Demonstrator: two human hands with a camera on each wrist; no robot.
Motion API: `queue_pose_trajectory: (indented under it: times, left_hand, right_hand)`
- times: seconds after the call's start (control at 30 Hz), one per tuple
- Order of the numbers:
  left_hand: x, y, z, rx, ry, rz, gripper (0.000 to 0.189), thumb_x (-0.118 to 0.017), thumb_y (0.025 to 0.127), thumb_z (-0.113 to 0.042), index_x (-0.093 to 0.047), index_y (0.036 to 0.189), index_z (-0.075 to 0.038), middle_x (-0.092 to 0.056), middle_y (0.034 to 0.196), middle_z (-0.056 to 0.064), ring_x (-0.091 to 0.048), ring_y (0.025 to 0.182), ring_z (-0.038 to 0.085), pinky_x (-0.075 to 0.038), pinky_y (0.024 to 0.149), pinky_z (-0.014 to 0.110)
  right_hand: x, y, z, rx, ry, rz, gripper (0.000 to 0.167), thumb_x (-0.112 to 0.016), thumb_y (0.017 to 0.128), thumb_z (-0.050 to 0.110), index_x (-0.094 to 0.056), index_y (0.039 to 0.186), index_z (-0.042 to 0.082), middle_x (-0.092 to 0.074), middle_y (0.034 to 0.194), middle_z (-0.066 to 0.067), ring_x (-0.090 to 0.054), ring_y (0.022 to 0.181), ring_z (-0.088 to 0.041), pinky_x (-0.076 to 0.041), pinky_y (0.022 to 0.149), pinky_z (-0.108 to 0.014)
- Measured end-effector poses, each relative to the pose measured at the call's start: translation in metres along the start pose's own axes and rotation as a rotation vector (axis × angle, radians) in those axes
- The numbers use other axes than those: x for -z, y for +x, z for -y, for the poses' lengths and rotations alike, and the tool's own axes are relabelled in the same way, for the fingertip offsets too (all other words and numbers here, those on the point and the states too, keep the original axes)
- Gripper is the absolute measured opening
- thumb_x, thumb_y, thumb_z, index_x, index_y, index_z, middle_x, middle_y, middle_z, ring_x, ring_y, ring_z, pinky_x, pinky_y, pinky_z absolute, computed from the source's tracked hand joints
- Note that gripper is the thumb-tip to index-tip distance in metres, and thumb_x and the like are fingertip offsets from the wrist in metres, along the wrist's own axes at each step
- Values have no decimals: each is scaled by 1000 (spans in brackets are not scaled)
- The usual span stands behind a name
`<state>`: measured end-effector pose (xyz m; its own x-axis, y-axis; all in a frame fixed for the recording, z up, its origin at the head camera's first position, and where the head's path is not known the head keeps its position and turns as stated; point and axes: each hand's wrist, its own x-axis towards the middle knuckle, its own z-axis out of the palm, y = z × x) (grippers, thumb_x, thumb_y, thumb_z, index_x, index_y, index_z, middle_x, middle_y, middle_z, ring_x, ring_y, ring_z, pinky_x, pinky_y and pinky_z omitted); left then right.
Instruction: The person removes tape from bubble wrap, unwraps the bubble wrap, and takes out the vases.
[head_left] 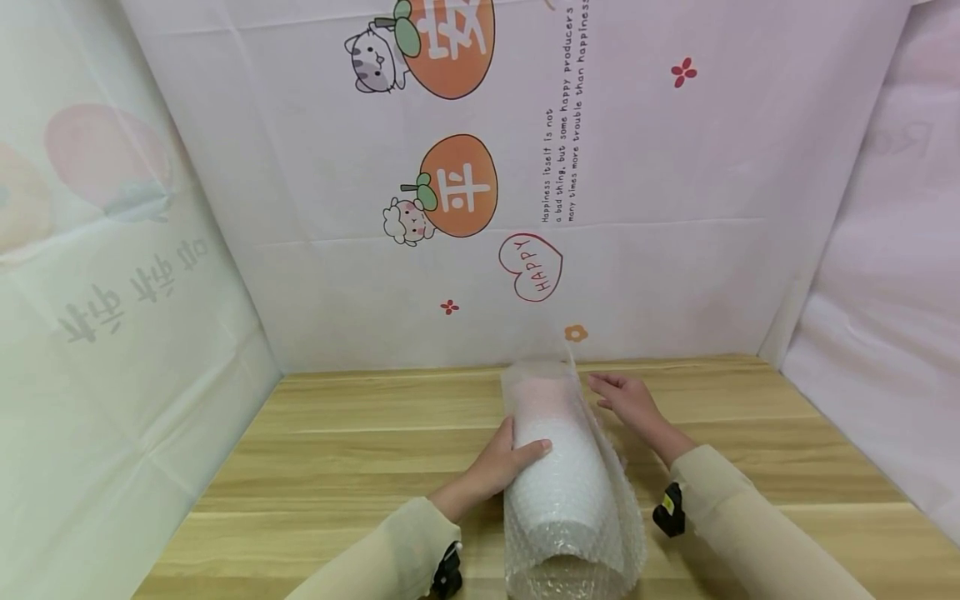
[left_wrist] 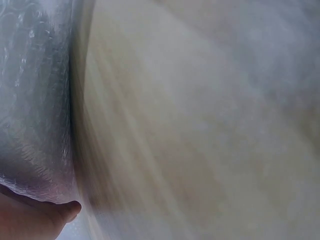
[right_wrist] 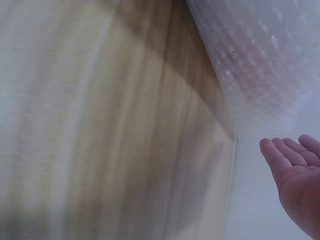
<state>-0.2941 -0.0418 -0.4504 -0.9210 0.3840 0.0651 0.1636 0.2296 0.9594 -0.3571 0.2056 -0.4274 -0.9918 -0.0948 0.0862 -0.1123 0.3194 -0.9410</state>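
Note:
A white cylinder-like thing, pinkish at its far end, lies lengthwise on the table inside clear bubble wrap [head_left: 562, 479]. The wrap covers it, so its exact kind is hidden. My left hand [head_left: 498, 462] grips the bundle from the left, thumb over the top and the other fingers mostly hidden along its side. In the left wrist view, one digit of this hand shows beside the bubble wrap [left_wrist: 35, 100]. Beyond the bundle's right edge, my right hand [head_left: 626, 398] has its fingers extended close to the far corner of the wrap. The right wrist view shows these fingers near the bubble wrap [right_wrist: 265, 65].
The wooden table [head_left: 360, 467] ends at a white printed cloth [head_left: 637, 275] hanging behind it. More cloth hangs on the left [head_left: 112, 375] and right [head_left: 885, 333]. A loose flap of wrap spreads along the bundle's right side, and its near end gapes.

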Motion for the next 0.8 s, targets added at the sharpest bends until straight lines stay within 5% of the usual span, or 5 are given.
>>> queue_pose_trajectory:
  times: [0.8]
  left_hand:
    - [-1,1,1,-15,-16,-9,81,-63,90,-43,-25,149,-1,-43,139,16,-45,123,29,-38,100,48]
  right_hand:
    - [-11,30,-5,-38,-54,23,65,-53,100,36,-40,138,-14,-41,141,-31,-46,125,-42,-42,99,-48]
